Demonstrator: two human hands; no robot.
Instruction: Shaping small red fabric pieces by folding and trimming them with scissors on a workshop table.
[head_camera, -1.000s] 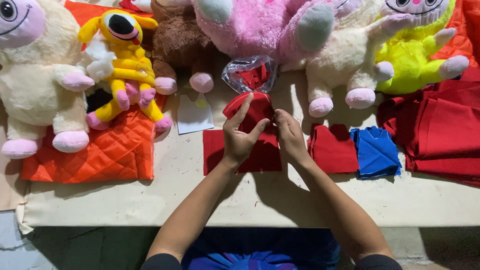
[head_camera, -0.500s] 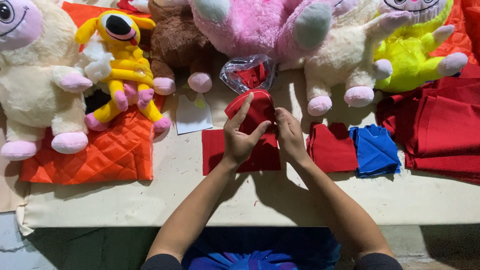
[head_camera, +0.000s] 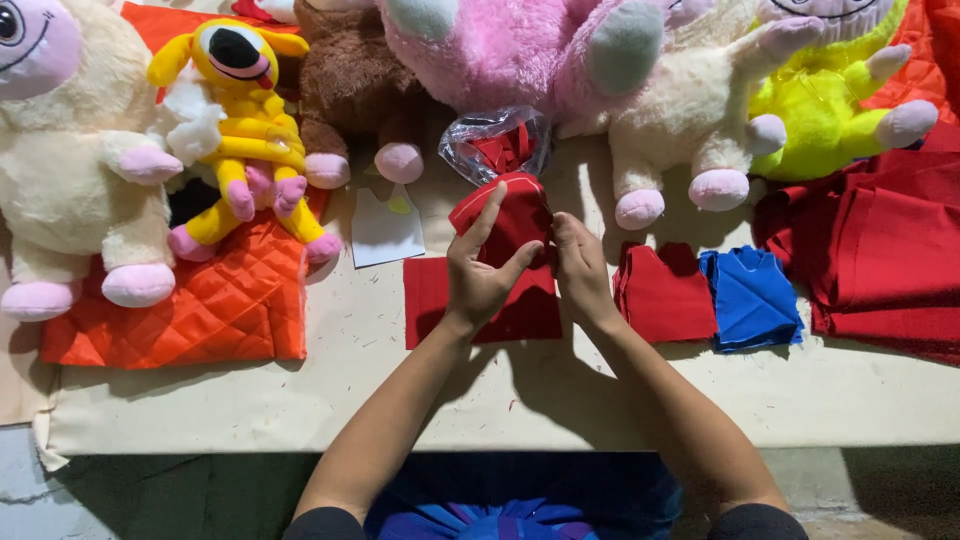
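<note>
Cream tabletop (head_camera: 300, 400), its far edge lined with plush toys (head_camera: 500, 50). At mid-tabletop the left hand (head_camera: 480, 275) and right hand (head_camera: 580, 265) pinch a small red fabric piece (head_camera: 505, 215) between them, raised over a flat red cloth (head_camera: 520, 310), with blue cloth (head_camera: 750, 300) lying toward the right edge.

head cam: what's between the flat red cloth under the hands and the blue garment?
A folded red cloth piece lies between the flat red cloth and the blue garment, on the table, in the head view.
</note>
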